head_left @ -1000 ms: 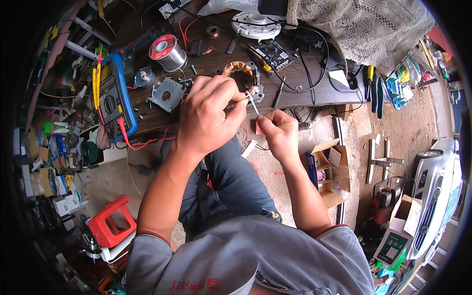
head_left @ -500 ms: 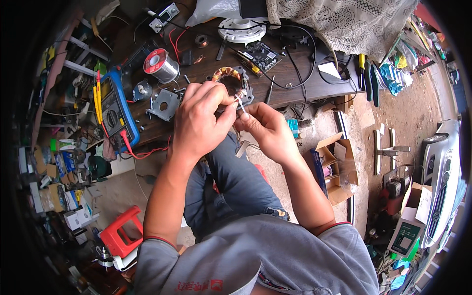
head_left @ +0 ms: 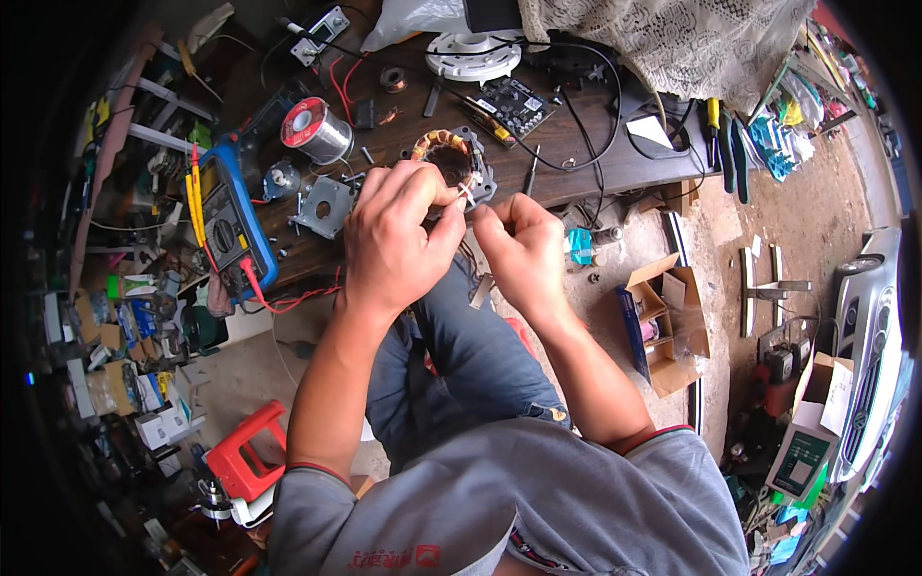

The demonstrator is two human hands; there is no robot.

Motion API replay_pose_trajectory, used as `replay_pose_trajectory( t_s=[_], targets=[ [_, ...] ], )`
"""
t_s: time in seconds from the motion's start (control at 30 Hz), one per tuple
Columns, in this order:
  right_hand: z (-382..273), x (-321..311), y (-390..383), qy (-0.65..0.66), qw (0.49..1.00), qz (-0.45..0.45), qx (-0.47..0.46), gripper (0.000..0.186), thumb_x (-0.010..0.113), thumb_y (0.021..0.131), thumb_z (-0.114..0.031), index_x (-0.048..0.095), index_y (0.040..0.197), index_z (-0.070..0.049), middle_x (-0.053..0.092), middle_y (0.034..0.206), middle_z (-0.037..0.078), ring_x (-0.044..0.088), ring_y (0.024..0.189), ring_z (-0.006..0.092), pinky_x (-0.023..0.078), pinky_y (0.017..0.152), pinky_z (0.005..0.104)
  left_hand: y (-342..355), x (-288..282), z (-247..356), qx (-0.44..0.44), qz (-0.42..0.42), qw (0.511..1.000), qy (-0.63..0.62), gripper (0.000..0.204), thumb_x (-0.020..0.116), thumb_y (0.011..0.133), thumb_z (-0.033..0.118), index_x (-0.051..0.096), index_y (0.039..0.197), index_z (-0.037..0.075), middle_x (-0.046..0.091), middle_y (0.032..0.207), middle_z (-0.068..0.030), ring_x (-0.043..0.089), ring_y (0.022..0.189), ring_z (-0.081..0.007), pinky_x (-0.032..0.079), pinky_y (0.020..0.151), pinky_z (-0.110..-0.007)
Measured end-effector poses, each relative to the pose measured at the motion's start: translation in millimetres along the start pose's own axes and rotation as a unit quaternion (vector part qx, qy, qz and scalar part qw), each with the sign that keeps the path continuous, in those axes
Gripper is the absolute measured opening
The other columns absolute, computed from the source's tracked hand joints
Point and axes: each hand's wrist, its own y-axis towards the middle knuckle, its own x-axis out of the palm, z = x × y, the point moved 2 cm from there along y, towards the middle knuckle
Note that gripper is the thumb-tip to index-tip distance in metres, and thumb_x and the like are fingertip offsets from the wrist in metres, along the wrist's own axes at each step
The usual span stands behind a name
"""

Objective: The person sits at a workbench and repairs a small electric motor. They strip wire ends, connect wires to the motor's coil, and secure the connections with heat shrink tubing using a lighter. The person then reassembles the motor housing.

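A motor stator with copper windings (head_left: 446, 146) lies at the workbench's near edge, in a grey metal housing (head_left: 483, 173). My left hand (head_left: 396, 230) is closed at its near side, thumb and forefinger pinching a thin white strip (head_left: 466, 191) beside the windings. The strip looks crossed over itself. Just to the right, my right hand (head_left: 526, 252) is closed, fingertips curled in toward the strip's end; the grip itself is partly hidden. Dark leads with a small flat grey piece (head_left: 481, 291) hang below my hands, above my leg.
Left on the bench (head_left: 408, 115) are a blue multimeter (head_left: 230, 226), a solder spool (head_left: 322, 134) and a square metal end plate (head_left: 325, 206). Beyond the stator sit a circuit board (head_left: 519, 108) and a white round part (head_left: 473, 60). An open cardboard box (head_left: 667, 331) stands on the floor at right.
My right hand has turned and curled tighter, its thumb no longer lying along the white strip. Less of the strip shows. My left hand stays beside the stator.
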Motion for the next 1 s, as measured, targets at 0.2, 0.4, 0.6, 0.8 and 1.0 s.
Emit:
replay_pose_trajectory(
  t_s=[0.2,0.4,0.6,0.8,1.0],
  targets=[
    [-9,0,-7,0.065,0.998,0.012,0.0,0.027,0.07,0.086,-0.007,0.053,0.066,-0.001,0.057,0.061,-0.001,0.046,0.058,0.0025,0.04,0.049,0.0236,3,-3,4,-0.02,-0.024,0.999,0.017,0.016,0.072,0.076,0.008,0.057,0.08,0.007,0.062,0.086,-0.0054,0.058,0.082,-0.0309,0.049,0.07,-0.042],
    [-16,1,2,0.09,0.996,-0.003,0.016,0.034,0.069,0.085,-0.005,0.048,0.06,-0.003,0.055,0.058,-0.002,0.044,0.056,0.0016,0.038,0.047,0.0231,1,-3,3,-0.015,-0.021,0.999,0.022,0.016,0.072,0.076,0.008,0.056,0.08,0.007,0.061,0.087,-0.0055,0.058,0.082,-0.031,0.049,0.069,-0.042],
    [-22,2,-5,0.074,0.997,0.002,-0.024,0.034,0.07,0.087,-0.004,0.048,0.061,-0.005,0.05,0.059,-0.006,0.039,0.056,0.0,0.031,0.047,0.0207,1,-2,4,-0.015,-0.018,0.999,0.026,0.016,0.072,0.076,0.009,0.057,0.08,0.007,0.061,0.087,-0.0055,0.058,0.082,-0.0309,0.049,0.07,-0.042],
    [-6,-3,-2,0.081,0.997,0.007,0.018,0.031,0.072,0.088,-0.009,0.052,0.065,-0.003,0.054,0.061,-0.005,0.042,0.057,0.0007,0.034,0.048,0.0213,2,-2,2,-0.013,-0.017,1.0,0.016,0.015,0.071,0.076,0.009,0.056,0.08,0.007,0.061,0.087,-0.0055,0.058,0.082,-0.0306,0.05,0.07,-0.042],
    [-9,-8,9,0.027,0.997,-0.033,0.069,0.034,0.075,0.087,-0.016,0.053,0.064,-0.006,0.053,0.059,-0.004,0.042,0.054,0.0022,0.032,0.047,0.0226,0,-3,1,-0.013,-0.015,1.0,0.009,0.015,0.071,0.076,0.008,0.056,0.08,0.007,0.061,0.087,-0.0058,0.058,0.082,-0.0308,0.049,0.07,-0.042]
  ],
)
